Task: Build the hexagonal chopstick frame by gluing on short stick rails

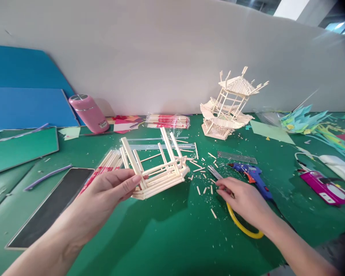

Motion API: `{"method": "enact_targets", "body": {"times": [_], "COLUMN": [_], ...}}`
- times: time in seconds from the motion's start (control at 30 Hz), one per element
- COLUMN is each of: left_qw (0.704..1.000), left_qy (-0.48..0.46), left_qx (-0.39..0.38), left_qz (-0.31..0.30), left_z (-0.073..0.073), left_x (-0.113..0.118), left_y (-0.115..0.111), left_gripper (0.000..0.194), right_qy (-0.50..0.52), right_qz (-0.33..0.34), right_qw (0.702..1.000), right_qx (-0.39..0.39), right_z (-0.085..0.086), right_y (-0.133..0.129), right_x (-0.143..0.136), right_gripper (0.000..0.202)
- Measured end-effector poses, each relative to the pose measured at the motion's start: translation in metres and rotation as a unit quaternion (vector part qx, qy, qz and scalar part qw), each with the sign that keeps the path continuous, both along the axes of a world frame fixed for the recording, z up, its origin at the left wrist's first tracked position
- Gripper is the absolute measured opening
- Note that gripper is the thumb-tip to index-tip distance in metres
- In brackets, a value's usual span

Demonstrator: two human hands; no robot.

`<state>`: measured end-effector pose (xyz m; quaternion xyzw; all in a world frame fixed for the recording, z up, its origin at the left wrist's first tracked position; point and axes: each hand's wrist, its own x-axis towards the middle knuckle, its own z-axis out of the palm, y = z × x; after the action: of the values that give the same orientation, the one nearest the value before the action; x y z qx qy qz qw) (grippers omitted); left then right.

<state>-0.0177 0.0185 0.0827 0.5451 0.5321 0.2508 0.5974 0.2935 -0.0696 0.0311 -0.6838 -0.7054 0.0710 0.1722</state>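
Observation:
My left hand (115,188) pinches a corner post of a small frame built from pale wooden sticks (161,180). The frame is lifted above the green table and tilted, its posts pointing up. Over a pair of scissors (244,229) with yellow handles lies my right hand (238,195), thumb and fingers closed around its middle. The blades point away to the upper left; the pivot is hidden under the fingers. Short stick offcuts (205,189) are scattered between the hands. A blue glue gun (254,177) rests just right of the scissors.
A stick pagoda (228,111) stands at the back right. Behind the frame lie packaged sticks (168,121) and clear glue sticks (161,147). A pink flask (90,115) and a dark panel (51,209) are at left. On the right is a magenta power strip (324,188).

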Motion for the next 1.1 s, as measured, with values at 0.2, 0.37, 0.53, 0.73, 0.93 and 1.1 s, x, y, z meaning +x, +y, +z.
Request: {"method": "enact_targets", "body": {"times": [0.2,0.37,0.53,0.73,0.93,1.1], "left_qw": [0.999,0.998,0.998,0.999,0.999,0.999], "left_qy": [-0.037,-0.048,-0.047,-0.047,-0.042,-0.042], "left_qx": [-0.017,-0.026,-0.03,-0.02,-0.011,-0.01], "left_qz": [-0.013,-0.009,-0.005,-0.014,-0.027,-0.014], "left_z": [-0.001,-0.001,-0.002,-0.001,0.0,0.0], "left_x": [-0.001,0.0,-0.001,-0.001,0.001,0.002], "left_y": [-0.001,-0.001,-0.001,-0.001,0.0,-0.001], "left_gripper": [0.019,0.02,0.021,0.018,0.02,0.023], "right_qy": [-0.023,-0.005,0.06,0.218,0.381,0.414], "right_qz": [0.007,-0.011,-0.031,-0.036,-0.019,-0.011], "right_qw": [0.997,0.995,0.992,0.965,0.91,0.895], "right_qx": [-0.075,-0.097,-0.103,-0.139,-0.163,-0.164], "right_z": [-0.017,-0.019,-0.014,-0.006,-0.004,-0.005], "right_y": [0.011,0.012,0.006,0.004,0.011,0.013], "right_x": [-0.013,-0.014,-0.017,-0.019,-0.025,-0.03], "right_gripper": [0.018,0.015,0.007,0.01,0.022,0.026]}}
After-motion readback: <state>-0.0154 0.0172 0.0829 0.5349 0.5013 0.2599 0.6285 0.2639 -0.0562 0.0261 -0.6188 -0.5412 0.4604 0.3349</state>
